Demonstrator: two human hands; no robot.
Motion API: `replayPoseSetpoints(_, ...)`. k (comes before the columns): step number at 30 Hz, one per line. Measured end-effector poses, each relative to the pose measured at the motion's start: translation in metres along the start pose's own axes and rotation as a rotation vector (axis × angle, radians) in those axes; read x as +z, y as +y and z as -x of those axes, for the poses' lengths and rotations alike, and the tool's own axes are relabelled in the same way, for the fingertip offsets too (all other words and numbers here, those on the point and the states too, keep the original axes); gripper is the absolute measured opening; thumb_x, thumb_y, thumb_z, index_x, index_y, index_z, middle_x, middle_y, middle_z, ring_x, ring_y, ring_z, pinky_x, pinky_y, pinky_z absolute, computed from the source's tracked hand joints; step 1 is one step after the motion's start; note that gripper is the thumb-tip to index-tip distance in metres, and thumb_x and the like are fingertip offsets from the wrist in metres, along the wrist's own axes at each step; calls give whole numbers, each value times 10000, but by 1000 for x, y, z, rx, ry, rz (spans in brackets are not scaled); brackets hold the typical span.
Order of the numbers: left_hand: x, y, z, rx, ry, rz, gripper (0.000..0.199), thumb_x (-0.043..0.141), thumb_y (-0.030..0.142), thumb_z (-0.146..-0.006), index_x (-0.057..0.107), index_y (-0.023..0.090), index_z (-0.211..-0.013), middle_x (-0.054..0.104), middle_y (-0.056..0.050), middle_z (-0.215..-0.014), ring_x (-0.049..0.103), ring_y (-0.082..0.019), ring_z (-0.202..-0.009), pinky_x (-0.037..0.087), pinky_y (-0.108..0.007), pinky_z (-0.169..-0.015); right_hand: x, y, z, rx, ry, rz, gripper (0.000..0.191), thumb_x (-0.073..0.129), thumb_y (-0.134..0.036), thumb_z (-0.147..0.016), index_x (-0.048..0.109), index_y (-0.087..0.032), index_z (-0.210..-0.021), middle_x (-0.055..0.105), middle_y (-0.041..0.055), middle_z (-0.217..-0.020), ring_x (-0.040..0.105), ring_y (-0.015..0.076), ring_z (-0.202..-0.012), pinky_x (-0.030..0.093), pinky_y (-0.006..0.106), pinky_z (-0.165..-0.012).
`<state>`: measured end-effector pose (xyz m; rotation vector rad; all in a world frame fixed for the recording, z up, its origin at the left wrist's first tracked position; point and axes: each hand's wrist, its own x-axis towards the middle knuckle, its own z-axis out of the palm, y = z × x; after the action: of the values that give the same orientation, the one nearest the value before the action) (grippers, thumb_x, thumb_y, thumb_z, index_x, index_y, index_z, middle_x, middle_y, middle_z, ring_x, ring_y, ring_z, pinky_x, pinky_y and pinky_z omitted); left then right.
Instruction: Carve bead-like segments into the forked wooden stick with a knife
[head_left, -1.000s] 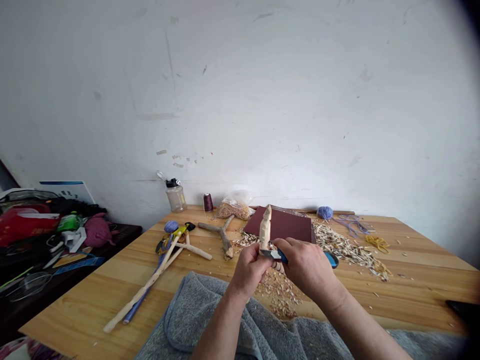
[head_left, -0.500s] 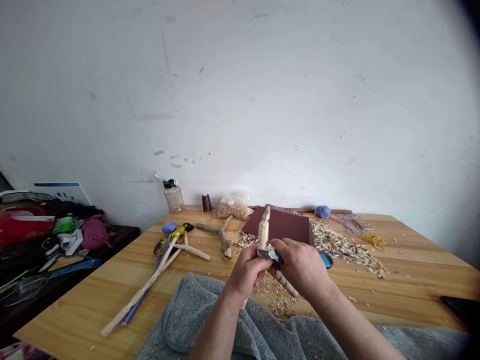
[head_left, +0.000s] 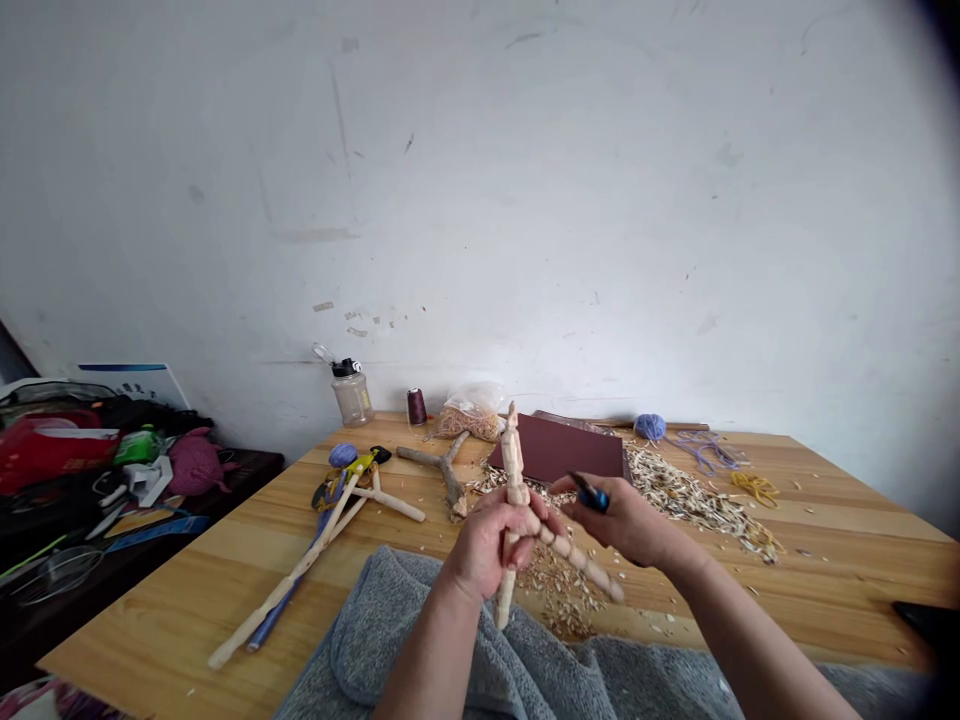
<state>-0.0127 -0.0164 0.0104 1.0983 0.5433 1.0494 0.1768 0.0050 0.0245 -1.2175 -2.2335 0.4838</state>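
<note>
My left hand point(head_left: 487, 545) grips a peeled, forked stick point(head_left: 513, 462) near its fork. One notched arm points up, a second slants down to the right, and a short end points down over the towel. To the right, apart from the stick, my right hand point(head_left: 626, 520) is closed round a carving knife point(head_left: 592, 497) with a blue and black handle. The knife's blade points up and left, partly blurred. Below both hands lies the grey towel point(head_left: 405, 610), with small wood chips scattered beside it.
Wood shavings point(head_left: 697, 500) heap beside a maroon sheet point(head_left: 562, 448). A barked forked branch point(head_left: 448, 475), peeled sticks point(head_left: 292, 575), a bottle point(head_left: 351, 395), a thread spool point(head_left: 417, 407) and purple yarn point(head_left: 649, 427) lie about the table. Clutter fills a dark side surface point(head_left: 247, 470).
My right hand has drawn the knife off the stick and moved right. My left hand has turned the stick, bringing its fork and lower end into view.
</note>
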Motion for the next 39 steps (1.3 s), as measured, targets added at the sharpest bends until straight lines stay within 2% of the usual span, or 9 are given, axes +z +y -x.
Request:
replayPoseSetpoints(3,-2,1,-3,54,173,-114,159,551,249,-730,581,114,-810,654,-71,-815,405,-15,-395,225,-153,-357,-5,8,0,199,136,-47,340,466,-475,-808,508,-190,-989,596,-13,-611,541,133,-484,378,239,-482)
replayPoseSetpoints(6,-2,0,-5,15,213,-138,236,598,325,-734,552,135,-868,646,-63,-897,463,-24,-389,263,-154,-331,-8,0,2,168,78,-249,341,430,-520,-823,416,-211,-966,574,-38,-589,550,130,-480,400,234,-482)
replayPoseSetpoints(8,-1,0,-6,-19,198,-138,296,603,374,-734,524,161,-924,643,-60,-942,525,-54,-381,275,-163,-303,-8,-9,3,117,67,-263,314,418,-526,-834,404,-220,-903,542,-55,-549,539,123,-483,402,230,-494)
replayPoseSetpoints(11,-1,-1,-6,-58,189,-154,360,600,429,-733,492,195,-984,643,-46,-960,567,-77,-379,263,-160,-276,-7,-19,4,81,72,-185,307,373,-512,-866,434,-218,-805,515,-53,-520,503,109,-473,373,217,-475)
replayPoseSetpoints(14,-2,-2,-7,-58,196,-172,356,603,439,-731,499,190,-962,643,-34,-935,533,-50,-351,209,-146,-265,-5,-21,3,-5,104,-24,328,402,-498,-865,498,-204,-755,564,-18,-588,495,105,-516,352,217,-492)
replayPoseSetpoints(19,-3,-2,-7,-69,218,-172,322,619,416,-716,552,144,-876,648,-37,-870,419,-4,-306,138,-154,-272,-1,-19,3,-87,184,255,343,355,-474,-901,578,-217,-861,641,24,-727,548,125,-602,334,231,-548)
replayPoseSetpoints(22,-2,-1,-6,-112,175,-138,292,629,386,-705,567,136,-842,651,-35,-843,420,-11,-301,140,-166,-269,0,-22,4,-73,189,367,348,326,-459,-917,578,-223,-870,646,24,-723,573,133,-606,314,233,-537)
replayPoseSetpoints(29,-2,-2,-4,-147,91,-102,218,627,325,-715,558,134,-795,653,-24,-755,440,-30,-287,155,-168,-256,-1,-29,6,-103,141,427,356,295,-411,-936,578,-229,-820,636,-1,-718,563,114,-593,306,227,-538)
replayPoseSetpoints(39,-6,1,0,-215,-29,-105,231,599,317,-723,571,119,-837,670,-61,-771,415,-23,-289,167,-176,-271,-6,-30,8,-168,141,536,287,335,-318,-923,607,-232,-896,634,-8,-724,561,105,-623,273,233,-531)
